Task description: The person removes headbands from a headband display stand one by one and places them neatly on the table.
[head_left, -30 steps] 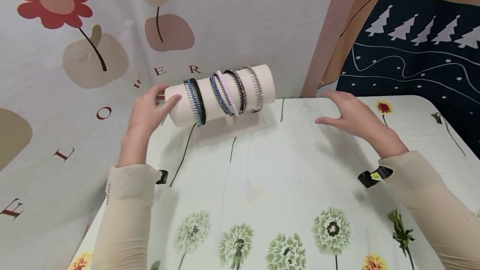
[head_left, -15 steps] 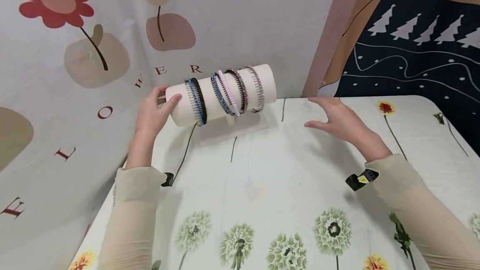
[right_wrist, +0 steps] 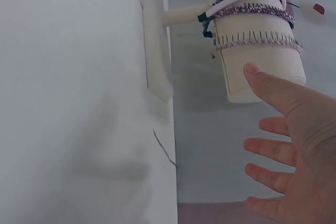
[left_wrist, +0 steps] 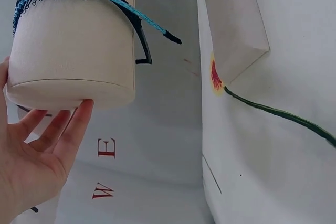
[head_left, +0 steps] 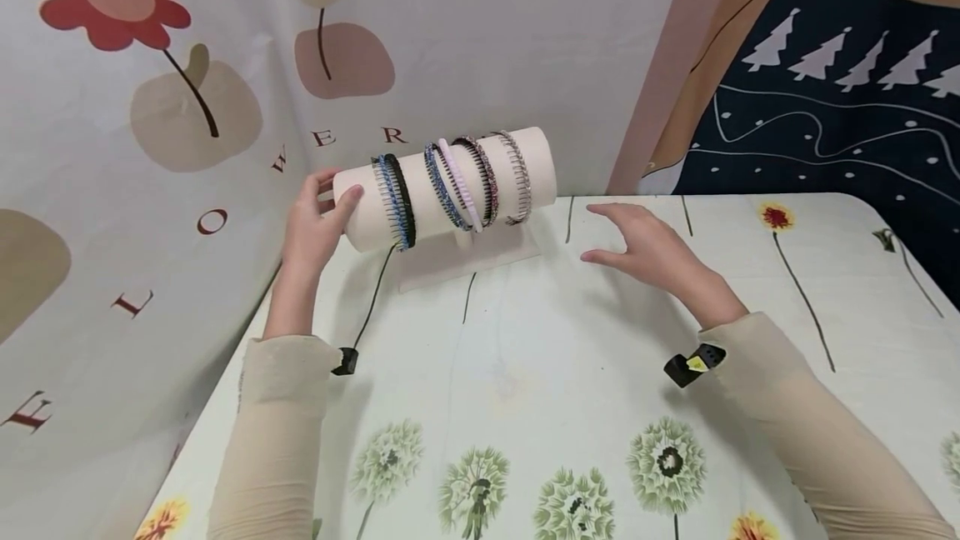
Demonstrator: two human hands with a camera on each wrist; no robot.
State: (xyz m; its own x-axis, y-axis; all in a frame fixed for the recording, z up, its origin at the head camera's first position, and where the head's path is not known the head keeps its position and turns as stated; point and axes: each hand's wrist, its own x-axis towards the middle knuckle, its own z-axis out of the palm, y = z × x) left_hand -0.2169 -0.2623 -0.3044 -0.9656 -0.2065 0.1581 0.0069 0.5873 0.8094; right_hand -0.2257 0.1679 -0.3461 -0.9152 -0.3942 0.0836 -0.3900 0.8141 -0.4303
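A cream cylinder [head_left: 431, 219] on a flat-based stand [head_left: 487, 263] carries several toothed headbands: blue [head_left: 390, 202] and black [head_left: 405, 207] near its left end, blue, lilac [head_left: 461, 186] and dark red toward the middle, a pinkish-grey one [head_left: 519, 177] near the right end. My left hand [head_left: 311, 227] grips the left end, thumb in front; in the left wrist view the fingers of this hand [left_wrist: 37, 166] touch the end face. My right hand [head_left: 652, 252], fingers spread and holding nothing, is right of the cylinder, apart from it.
The stand rests on a table with a flower-printed white cloth [head_left: 555, 357], near its back edge. Behind it hangs a pale printed curtain [head_left: 480, 40]; a dark blue cloth with white trees [head_left: 825, 123] is at the right. Each wrist wears a small black device.
My right hand has moved left, closer to the cylinder's right end. My left hand keeps its grip, its forearm shifted slightly right. The stand and headbands look unmoved.
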